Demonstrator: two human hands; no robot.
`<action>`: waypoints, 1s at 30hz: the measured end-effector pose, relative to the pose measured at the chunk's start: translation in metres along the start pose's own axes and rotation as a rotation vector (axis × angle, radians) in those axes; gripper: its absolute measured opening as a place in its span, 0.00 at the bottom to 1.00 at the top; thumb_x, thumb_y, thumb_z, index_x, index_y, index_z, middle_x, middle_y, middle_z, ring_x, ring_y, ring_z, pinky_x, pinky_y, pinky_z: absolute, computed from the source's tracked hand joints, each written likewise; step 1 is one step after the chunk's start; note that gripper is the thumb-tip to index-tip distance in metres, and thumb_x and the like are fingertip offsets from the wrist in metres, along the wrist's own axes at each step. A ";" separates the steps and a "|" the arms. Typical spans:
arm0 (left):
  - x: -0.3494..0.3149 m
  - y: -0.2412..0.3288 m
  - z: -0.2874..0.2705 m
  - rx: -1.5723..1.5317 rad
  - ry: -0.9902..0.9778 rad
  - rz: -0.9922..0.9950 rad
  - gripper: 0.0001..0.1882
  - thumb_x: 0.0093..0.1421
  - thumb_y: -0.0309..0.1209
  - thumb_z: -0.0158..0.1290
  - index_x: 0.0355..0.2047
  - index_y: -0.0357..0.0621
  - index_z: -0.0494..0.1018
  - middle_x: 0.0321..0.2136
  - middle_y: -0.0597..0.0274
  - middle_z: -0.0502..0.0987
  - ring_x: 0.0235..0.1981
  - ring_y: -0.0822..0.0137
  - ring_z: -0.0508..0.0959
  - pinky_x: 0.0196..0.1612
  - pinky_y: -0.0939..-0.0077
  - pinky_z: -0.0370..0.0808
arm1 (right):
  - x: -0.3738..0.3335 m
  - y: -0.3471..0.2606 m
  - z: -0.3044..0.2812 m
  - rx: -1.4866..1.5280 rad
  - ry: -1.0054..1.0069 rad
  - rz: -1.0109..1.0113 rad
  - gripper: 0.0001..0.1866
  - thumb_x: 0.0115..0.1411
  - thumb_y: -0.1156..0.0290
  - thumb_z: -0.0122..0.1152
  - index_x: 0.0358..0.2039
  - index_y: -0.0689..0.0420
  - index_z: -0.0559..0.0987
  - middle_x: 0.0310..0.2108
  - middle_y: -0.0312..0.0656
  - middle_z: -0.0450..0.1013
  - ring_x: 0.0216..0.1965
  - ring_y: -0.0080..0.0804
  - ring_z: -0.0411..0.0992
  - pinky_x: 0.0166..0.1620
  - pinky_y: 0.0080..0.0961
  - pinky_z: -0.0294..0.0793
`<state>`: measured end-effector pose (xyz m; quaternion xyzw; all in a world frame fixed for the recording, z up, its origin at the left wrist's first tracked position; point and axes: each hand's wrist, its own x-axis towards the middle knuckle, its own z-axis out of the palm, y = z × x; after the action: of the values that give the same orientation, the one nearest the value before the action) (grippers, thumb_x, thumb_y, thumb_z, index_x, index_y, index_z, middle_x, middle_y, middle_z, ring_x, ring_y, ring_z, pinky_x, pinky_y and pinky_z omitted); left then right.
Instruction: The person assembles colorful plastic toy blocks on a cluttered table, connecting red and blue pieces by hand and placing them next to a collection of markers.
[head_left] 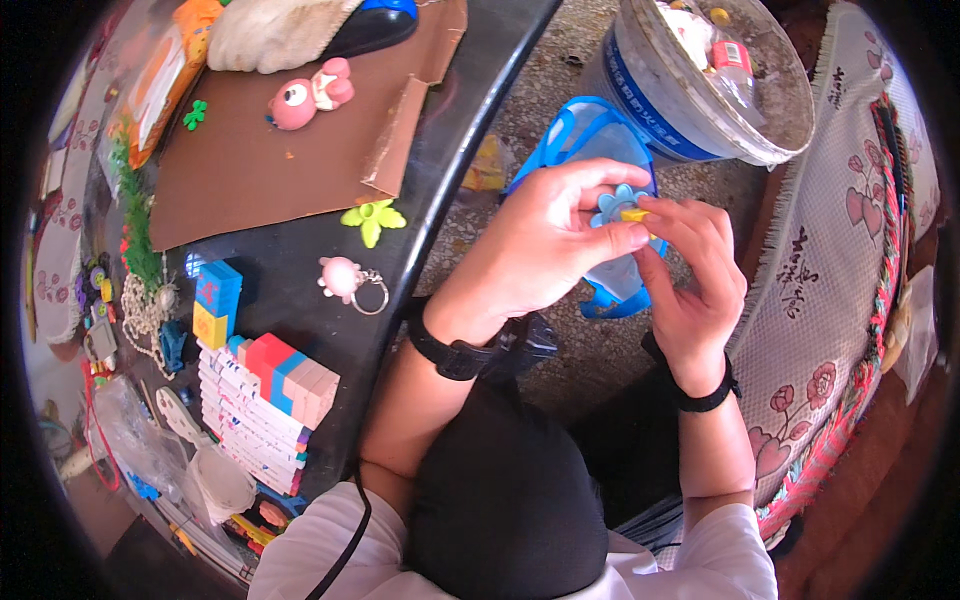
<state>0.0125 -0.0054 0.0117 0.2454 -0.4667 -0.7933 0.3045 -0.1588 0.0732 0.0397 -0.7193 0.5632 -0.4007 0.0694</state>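
Observation:
Over the gap to the right of the table, my two hands meet around a small light-blue flower-shaped plastic piece (607, 206). My left hand (535, 235) is closed on the flower's edge, between thumb and fingers. A small yellow piece (633, 215) sits at the flower's centre. My right hand (705, 275) pinches at that yellow piece with thumb and fingertips. Whether the two pieces are joined cannot be seen. Behind and below the hands is a blue-framed, pale plastic item (560, 140), partly hidden by them.
A white bucket (680, 130) of rubbish stands ahead. The dark table (390, 270) at left bears brown cardboard (230, 190), a pink toy (310, 95), a green flower piece (372, 220), a pig keyring (341, 277) and stacked blocks (290, 375). A patterned cover (790, 330) lies at right.

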 end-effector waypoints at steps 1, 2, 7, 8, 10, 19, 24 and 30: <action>0.000 0.003 0.000 -0.009 -0.007 -0.031 0.24 0.65 0.22 0.61 0.61 0.34 0.71 0.47 0.61 0.79 0.46 0.76 0.79 0.48 0.79 0.79 | -0.001 -0.002 0.000 0.026 0.007 0.054 0.21 0.48 0.84 0.74 0.44 0.58 0.83 0.45 0.42 0.82 0.44 0.43 0.77 0.49 0.35 0.77; -0.001 0.004 0.001 -0.026 -0.004 -0.030 0.24 0.65 0.22 0.60 0.61 0.34 0.71 0.47 0.61 0.79 0.46 0.76 0.79 0.48 0.79 0.79 | -0.002 -0.005 0.001 0.052 0.016 0.108 0.21 0.48 0.84 0.74 0.44 0.58 0.83 0.45 0.42 0.82 0.44 0.42 0.77 0.48 0.34 0.77; -0.003 0.007 0.003 0.029 0.021 -0.014 0.26 0.64 0.20 0.61 0.62 0.33 0.70 0.47 0.59 0.80 0.45 0.75 0.79 0.48 0.79 0.79 | -0.001 0.000 0.002 0.069 0.018 0.024 0.21 0.47 0.83 0.76 0.43 0.58 0.82 0.42 0.42 0.82 0.43 0.42 0.77 0.47 0.34 0.77; -0.003 0.009 0.005 -0.015 0.011 -0.044 0.27 0.63 0.19 0.62 0.62 0.33 0.70 0.47 0.59 0.80 0.45 0.74 0.80 0.47 0.79 0.79 | -0.001 0.000 0.002 0.051 0.017 0.016 0.22 0.46 0.84 0.76 0.43 0.58 0.82 0.42 0.42 0.81 0.43 0.42 0.77 0.47 0.35 0.77; -0.003 0.011 0.006 0.013 0.018 -0.064 0.28 0.62 0.19 0.63 0.62 0.33 0.70 0.47 0.58 0.80 0.45 0.74 0.80 0.48 0.78 0.80 | -0.002 0.004 0.002 0.050 0.002 -0.010 0.23 0.45 0.83 0.76 0.44 0.58 0.82 0.45 0.42 0.80 0.43 0.43 0.78 0.47 0.35 0.78; -0.002 0.013 0.007 -0.022 0.033 -0.057 0.32 0.61 0.17 0.62 0.65 0.31 0.66 0.49 0.55 0.80 0.47 0.71 0.81 0.52 0.75 0.80 | 0.000 -0.001 0.007 -0.068 -0.032 0.077 0.41 0.41 0.79 0.78 0.59 0.58 0.74 0.56 0.45 0.76 0.57 0.50 0.71 0.58 0.43 0.73; 0.000 0.006 0.005 -0.068 0.022 -0.051 0.34 0.61 0.18 0.63 0.67 0.33 0.64 0.51 0.56 0.78 0.49 0.70 0.80 0.54 0.75 0.79 | -0.003 0.002 0.010 -0.050 -0.029 0.061 0.40 0.40 0.78 0.78 0.58 0.56 0.75 0.47 0.40 0.78 0.48 0.49 0.71 0.54 0.44 0.72; 0.002 0.004 0.003 -0.084 0.003 -0.082 0.33 0.62 0.22 0.64 0.66 0.34 0.65 0.53 0.56 0.77 0.51 0.71 0.78 0.56 0.73 0.78 | -0.002 0.004 0.010 -0.063 -0.022 0.047 0.39 0.41 0.77 0.78 0.57 0.55 0.74 0.44 0.38 0.78 0.44 0.48 0.71 0.52 0.43 0.72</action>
<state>0.0098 -0.0061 0.0165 0.2525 -0.4219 -0.8236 0.2826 -0.1550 0.0698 0.0300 -0.7121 0.5915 -0.3731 0.0620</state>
